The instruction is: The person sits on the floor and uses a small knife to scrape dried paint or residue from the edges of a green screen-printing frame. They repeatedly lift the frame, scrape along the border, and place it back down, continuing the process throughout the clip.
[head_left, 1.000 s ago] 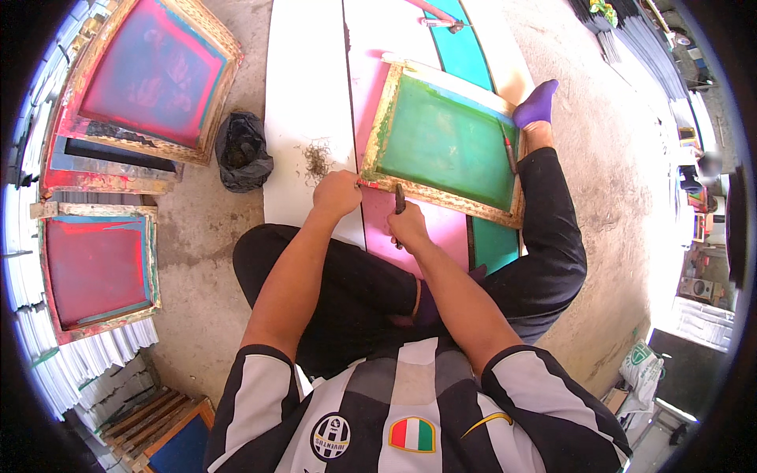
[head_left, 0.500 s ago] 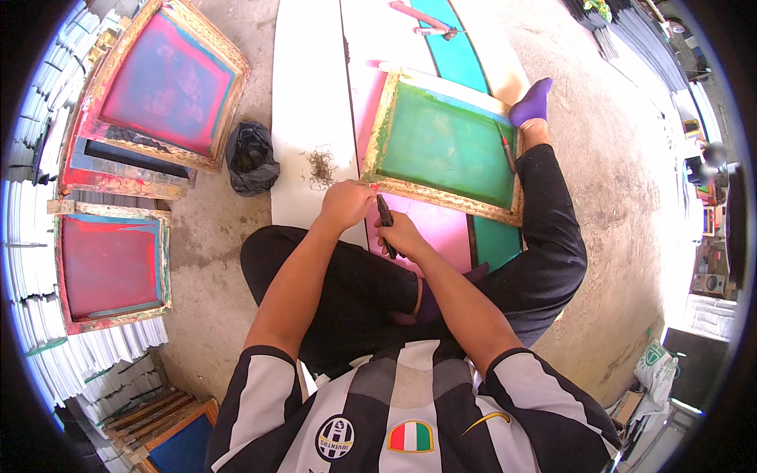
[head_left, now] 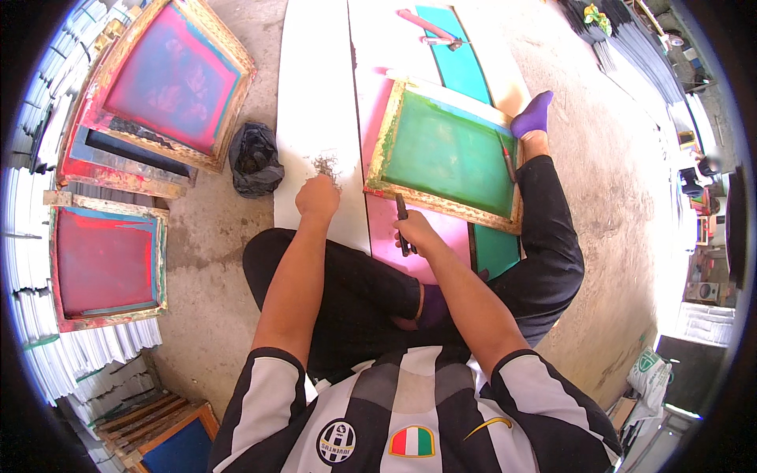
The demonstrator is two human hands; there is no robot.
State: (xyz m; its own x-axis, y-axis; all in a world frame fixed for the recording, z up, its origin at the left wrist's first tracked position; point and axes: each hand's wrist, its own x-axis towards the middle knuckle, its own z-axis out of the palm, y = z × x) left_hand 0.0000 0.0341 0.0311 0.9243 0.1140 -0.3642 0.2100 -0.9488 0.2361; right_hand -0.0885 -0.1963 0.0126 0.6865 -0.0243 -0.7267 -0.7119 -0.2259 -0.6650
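Observation:
My right hand (head_left: 419, 233) is wrapped round dark-handled pliers (head_left: 402, 209), whose tip points away from me, close to the near edge of a wooden screen printing frame (head_left: 449, 206). The frame has green mesh and lies tilted across the white, pink and teal boards. Off to the left, my left hand (head_left: 318, 199) is closed just over the white board, beside a small pile of dark, thin bits (head_left: 326, 166). Whatever its fingers pinch is hidden. A thin tool with a red handle (head_left: 505, 158) lies along the frame's right side.
A black plastic bag (head_left: 256, 162) stands on the concrete floor left of the board. Further left are frames with pink and red mesh (head_left: 106, 264) against white stacks. A hammer (head_left: 430, 27) and a cutter lie at the far end. My purple-socked foot (head_left: 532, 117) flanks the green frame.
My left hand has moved left, from the frame's near corner to beside the pile of bits. My right hand, with the pliers, has shifted slightly right.

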